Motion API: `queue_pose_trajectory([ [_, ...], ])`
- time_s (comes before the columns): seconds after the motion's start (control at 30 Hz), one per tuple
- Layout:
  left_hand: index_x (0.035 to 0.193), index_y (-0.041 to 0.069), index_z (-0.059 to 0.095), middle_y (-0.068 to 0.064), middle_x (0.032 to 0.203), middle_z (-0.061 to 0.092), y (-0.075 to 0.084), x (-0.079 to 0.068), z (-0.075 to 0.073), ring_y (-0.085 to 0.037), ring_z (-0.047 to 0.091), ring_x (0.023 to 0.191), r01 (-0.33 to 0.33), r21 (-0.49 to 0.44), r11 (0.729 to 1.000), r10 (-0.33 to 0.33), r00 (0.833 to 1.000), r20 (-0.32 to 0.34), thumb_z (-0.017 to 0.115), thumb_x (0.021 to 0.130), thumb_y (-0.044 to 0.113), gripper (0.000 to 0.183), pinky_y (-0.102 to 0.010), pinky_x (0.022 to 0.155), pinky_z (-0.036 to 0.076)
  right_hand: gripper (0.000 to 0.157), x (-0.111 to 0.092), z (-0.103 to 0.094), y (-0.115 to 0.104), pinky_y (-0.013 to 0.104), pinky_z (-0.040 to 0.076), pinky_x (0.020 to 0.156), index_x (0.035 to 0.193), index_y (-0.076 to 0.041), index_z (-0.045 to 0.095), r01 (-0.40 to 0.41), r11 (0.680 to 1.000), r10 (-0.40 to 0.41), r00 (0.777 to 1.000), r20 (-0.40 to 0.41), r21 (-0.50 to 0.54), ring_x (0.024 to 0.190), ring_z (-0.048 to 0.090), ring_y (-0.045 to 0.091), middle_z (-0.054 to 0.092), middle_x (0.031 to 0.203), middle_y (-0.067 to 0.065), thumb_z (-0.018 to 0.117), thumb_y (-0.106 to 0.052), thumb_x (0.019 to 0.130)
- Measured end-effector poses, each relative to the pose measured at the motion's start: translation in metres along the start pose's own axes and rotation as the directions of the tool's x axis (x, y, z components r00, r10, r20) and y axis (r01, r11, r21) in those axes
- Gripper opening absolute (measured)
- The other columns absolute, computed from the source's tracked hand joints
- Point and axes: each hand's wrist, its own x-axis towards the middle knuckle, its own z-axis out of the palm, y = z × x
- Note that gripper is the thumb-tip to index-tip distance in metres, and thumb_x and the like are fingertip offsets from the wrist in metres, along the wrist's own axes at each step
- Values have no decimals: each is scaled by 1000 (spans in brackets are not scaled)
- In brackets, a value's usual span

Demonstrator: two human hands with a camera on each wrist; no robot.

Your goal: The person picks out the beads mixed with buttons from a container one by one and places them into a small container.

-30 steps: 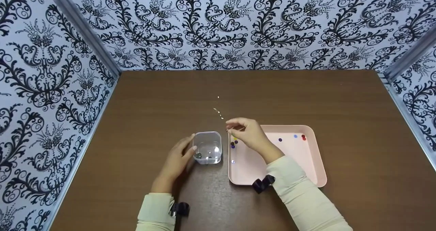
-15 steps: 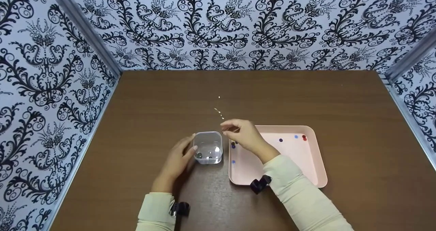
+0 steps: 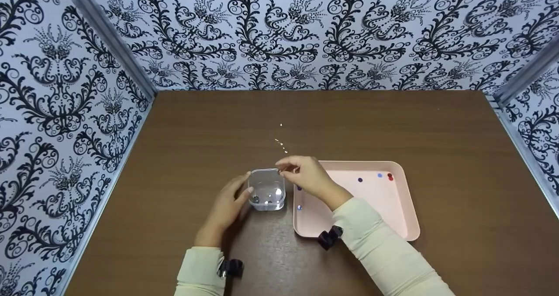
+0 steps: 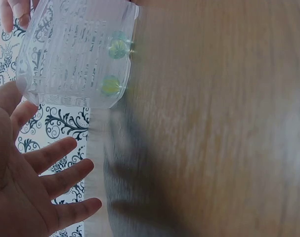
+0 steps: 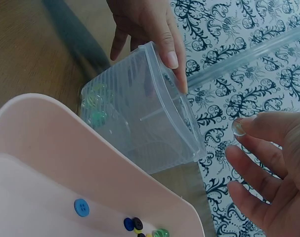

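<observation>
A clear plastic container (image 3: 266,187) stands upright on the table, with a few green-yellow glass marbles (image 4: 117,48) on its bottom. At its left side is my left hand (image 3: 227,204), thumb and index finger touching the rim, the other fingers straight and spread in the left wrist view. My right hand (image 3: 308,173) pinches a clear glass marble (image 5: 238,127) between thumb and index finger, at the container's right back rim. Its other fingers are loosely bent. To the right lies a pink tray (image 3: 345,226), partly under my right forearm.
Inside the tray are a light blue button (image 5: 81,207), dark buttons (image 5: 137,223), a green marble (image 5: 161,232) and red buttons (image 3: 390,177). Small bright specks (image 3: 281,144) show on the table behind the container. Patterned walls (image 3: 279,34) enclose the table (image 3: 196,125).
My right hand has moved left from above the tray's left edge to the container's rim, carrying the marble. The left hand and the container have stayed in place.
</observation>
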Motion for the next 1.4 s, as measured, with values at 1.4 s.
queue_pose_trajectory([
  [1.4,140,10,52,-20,140,50,-3,1,1,-38,42,133,-12,5,1000,12,1000,-4,59,97,27,46,-54,111,30,18,2,18,-14,32,55,78,105,-12,74,209,928,-181,976,119,-308,90,67,15,72,102,-1,67,-11,89],
])
